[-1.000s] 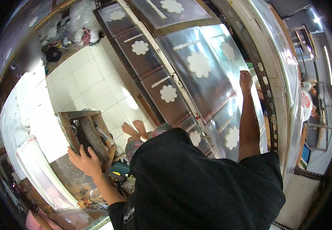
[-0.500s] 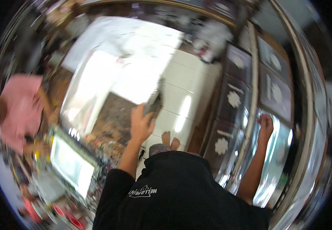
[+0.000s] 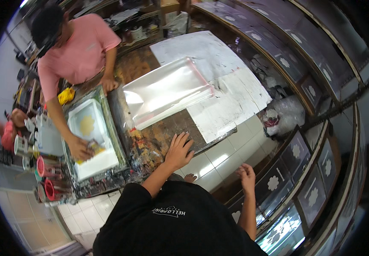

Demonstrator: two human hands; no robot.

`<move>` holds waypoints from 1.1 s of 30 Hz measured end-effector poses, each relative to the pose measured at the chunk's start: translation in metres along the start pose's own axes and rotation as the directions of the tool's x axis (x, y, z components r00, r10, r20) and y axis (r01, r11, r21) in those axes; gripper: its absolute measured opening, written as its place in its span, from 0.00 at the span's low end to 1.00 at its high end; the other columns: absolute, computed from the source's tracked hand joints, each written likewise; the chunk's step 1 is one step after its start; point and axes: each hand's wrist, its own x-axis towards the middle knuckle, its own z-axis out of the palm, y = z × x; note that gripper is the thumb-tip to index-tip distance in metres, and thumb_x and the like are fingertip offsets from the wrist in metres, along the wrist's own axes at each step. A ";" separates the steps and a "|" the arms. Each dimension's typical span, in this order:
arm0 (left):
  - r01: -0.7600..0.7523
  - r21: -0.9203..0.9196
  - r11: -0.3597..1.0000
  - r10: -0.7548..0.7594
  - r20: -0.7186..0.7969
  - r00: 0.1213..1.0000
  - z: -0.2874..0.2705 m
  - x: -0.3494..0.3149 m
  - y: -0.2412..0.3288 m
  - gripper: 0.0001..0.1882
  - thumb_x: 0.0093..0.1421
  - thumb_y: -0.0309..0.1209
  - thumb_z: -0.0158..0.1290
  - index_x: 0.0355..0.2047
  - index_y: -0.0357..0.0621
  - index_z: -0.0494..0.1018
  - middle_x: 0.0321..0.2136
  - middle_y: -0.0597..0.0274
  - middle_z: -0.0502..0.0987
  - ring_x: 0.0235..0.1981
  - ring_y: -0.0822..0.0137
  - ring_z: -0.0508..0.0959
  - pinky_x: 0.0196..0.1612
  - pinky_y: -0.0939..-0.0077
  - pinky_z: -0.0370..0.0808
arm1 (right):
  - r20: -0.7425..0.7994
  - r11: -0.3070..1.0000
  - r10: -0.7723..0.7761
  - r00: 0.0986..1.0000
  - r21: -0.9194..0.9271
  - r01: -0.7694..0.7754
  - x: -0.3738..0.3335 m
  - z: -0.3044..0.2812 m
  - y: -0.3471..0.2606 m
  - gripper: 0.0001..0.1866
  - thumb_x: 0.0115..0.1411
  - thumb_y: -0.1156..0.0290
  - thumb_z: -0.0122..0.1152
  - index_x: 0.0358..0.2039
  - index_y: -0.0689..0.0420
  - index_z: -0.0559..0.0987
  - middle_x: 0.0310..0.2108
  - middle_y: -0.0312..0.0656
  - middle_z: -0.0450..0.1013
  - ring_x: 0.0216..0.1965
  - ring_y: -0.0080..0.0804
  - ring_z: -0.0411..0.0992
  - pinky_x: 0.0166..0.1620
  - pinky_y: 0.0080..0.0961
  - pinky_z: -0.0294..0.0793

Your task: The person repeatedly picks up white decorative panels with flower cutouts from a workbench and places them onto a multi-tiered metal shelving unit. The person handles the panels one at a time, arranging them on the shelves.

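Note:
My left hand lies with fingers spread on the near edge of a paint-stained worktable. It holds nothing. Beyond it, a stack of clear plastic sheets with a pinkish edge rests partly on a large white board. My right hand hangs in the air at the right, its fingers loosely bent and apart, with nothing visible in them. Nearest to it is a rack holding dark sheets printed with white flower shapes.
Across the table, a person in a pink shirt reaches over a framed printing screen, one hand near something yellow. Red-rimmed paint pots stand at the left. More racks line the far right; bagged plastic sits beside the table.
My view has swung left, bringing the person and screen fully in. My left hand now lies on the table edge. My right hand has come away from the glossy sheets on the rack.

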 end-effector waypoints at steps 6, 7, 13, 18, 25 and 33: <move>-0.097 0.033 0.995 0.093 0.107 0.990 0.008 0.019 0.002 0.31 0.56 0.42 0.60 0.57 0.40 0.70 0.64 0.43 0.62 0.67 0.42 0.57 0.69 0.40 0.48 | 0.004 0.966 0.251 0.968 -0.066 -0.250 -0.028 0.033 0.050 0.15 0.67 0.70 0.54 0.52 0.61 0.75 0.44 0.44 0.77 0.41 0.33 0.79 0.42 0.29 0.78; -0.118 0.074 0.990 0.109 0.119 0.987 0.008 0.022 0.004 0.32 0.56 0.41 0.60 0.58 0.41 0.68 0.64 0.42 0.61 0.68 0.41 0.57 0.69 0.39 0.49 | -0.013 0.962 0.264 0.964 -0.064 -0.264 -0.036 0.037 0.042 0.16 0.67 0.70 0.54 0.52 0.61 0.76 0.44 0.44 0.77 0.42 0.34 0.79 0.43 0.29 0.78; -0.218 0.214 0.952 0.200 0.102 0.974 0.035 0.023 -0.007 0.35 0.56 0.40 0.60 0.62 0.39 0.64 0.66 0.42 0.60 0.68 0.40 0.56 0.69 0.38 0.50 | -0.172 0.971 0.222 0.960 -0.045 -0.233 -0.059 0.021 0.073 0.15 0.62 0.71 0.55 0.48 0.62 0.77 0.35 0.44 0.79 0.36 0.30 0.78 0.40 0.31 0.78; -0.263 0.194 0.945 0.245 0.114 0.963 0.037 0.021 -0.010 0.36 0.56 0.39 0.61 0.62 0.38 0.64 0.66 0.41 0.59 0.68 0.40 0.57 0.68 0.36 0.50 | -0.253 0.971 0.151 0.956 -0.142 -0.191 -0.068 0.014 0.085 0.16 0.62 0.69 0.55 0.48 0.62 0.77 0.36 0.45 0.80 0.38 0.32 0.78 0.42 0.30 0.77; -0.194 0.087 0.977 0.187 0.078 0.979 0.015 0.033 0.005 0.35 0.52 0.38 0.63 0.58 0.39 0.67 0.63 0.40 0.62 0.66 0.41 0.59 0.68 0.37 0.51 | -0.114 0.964 0.194 0.974 -0.162 -0.211 -0.048 0.034 0.104 0.14 0.68 0.67 0.56 0.49 0.60 0.77 0.38 0.42 0.78 0.40 0.30 0.77 0.41 0.26 0.77; -0.093 0.068 0.993 0.088 0.071 0.994 0.001 0.020 0.006 0.34 0.54 0.42 0.63 0.58 0.42 0.69 0.63 0.43 0.62 0.67 0.46 0.58 0.70 0.44 0.51 | 0.150 0.937 0.351 0.924 -0.053 -0.347 -0.021 0.050 0.088 0.15 0.67 0.72 0.54 0.52 0.64 0.73 0.45 0.46 0.74 0.41 0.36 0.78 0.44 0.29 0.79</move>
